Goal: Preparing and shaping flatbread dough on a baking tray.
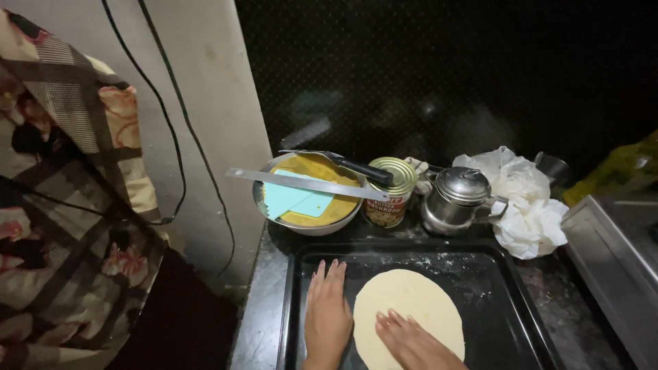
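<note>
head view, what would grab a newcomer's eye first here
The pale round dough disc stands out on the black tray at the bottom, with the right hand flat on it and the left hand flat on the tray beside it. Behind the tray, a long knife lies across a metal bowl, next to a tin can and a shiny steel kettle.

Dark counter under black tray, bowl, can.

Dim kitchen corner at night

A pale wall with two black cables meets a dark, shiny backsplash; a patterned floral cloth hangs at the left beside the black counter.
</note>
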